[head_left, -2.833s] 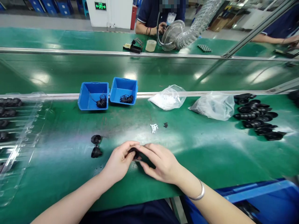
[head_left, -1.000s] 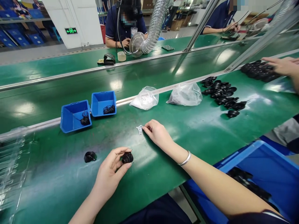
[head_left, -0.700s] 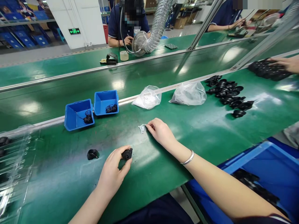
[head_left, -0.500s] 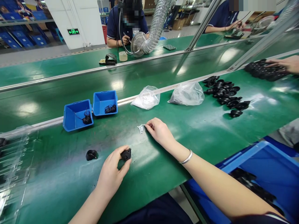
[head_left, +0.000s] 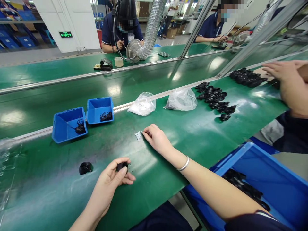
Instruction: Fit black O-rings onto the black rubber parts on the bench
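Observation:
My left hand (head_left: 114, 176) grips a round black plastic part (head_left: 122, 166) between thumb and fingers, just above the green bench. Fingers and thumb cover much of it. My right hand (head_left: 155, 138) is pinched at the right edge of a small heap of tiny white pieces (head_left: 138, 136); whether a piece is between its fingertips is too small to tell. Another black plastic part (head_left: 85, 168) lies on the bench to the left of my left hand.
Two blue bins (head_left: 69, 125) with coiled black cords stand at the left. Behind the heap lie two clear bags (head_left: 143, 104). Black parts (head_left: 214, 98) cover the bench at right, near a co-worker's hand (head_left: 286, 77). A blue crate (head_left: 269, 179) is at lower right.
My left hand has turned the black part, and its thumb now lies across it. My right hand stays at the white pieces. The co-worker's hand at right reaches further into view.

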